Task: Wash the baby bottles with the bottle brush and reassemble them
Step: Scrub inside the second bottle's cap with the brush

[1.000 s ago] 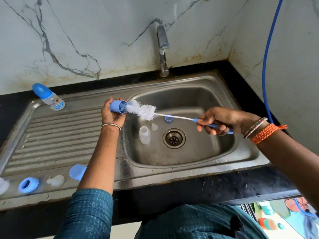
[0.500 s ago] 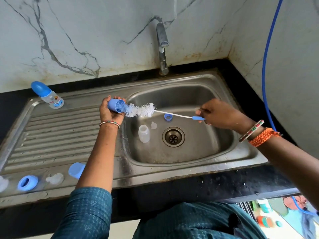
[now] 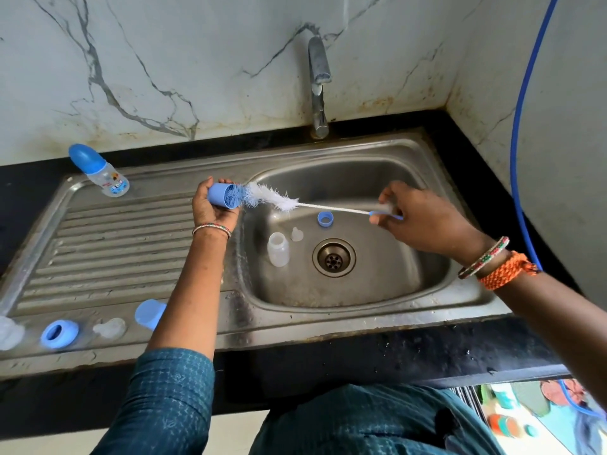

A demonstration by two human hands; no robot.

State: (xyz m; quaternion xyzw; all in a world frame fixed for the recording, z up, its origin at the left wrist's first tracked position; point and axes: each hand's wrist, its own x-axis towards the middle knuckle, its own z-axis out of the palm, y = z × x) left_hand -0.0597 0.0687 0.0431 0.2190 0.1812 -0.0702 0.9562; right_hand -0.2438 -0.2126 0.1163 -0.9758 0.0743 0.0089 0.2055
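From my head camera: my left hand (image 3: 210, 208) curls around a blue cap (image 3: 220, 196), its open mouth turned toward my right. My right hand (image 3: 417, 215) pinches the blue handle end of the bottle brush (image 3: 282, 202), fingers closed on it, and the white bristle tip sits inside the cap. Below the brush shaft, in the sink (image 3: 377, 290) basin, lie a clear bottle body (image 3: 278, 249), a small clear nipple (image 3: 296, 234) and a blue collar ring (image 3: 325, 219). Beyond my left hand an assembled bottle (image 3: 100, 170) stands on the drainboard. Nearer me, beside my left forearm, rest another blue cap (image 3: 149, 314), a nipple (image 3: 110, 327) and a blue ring (image 3: 59, 333).
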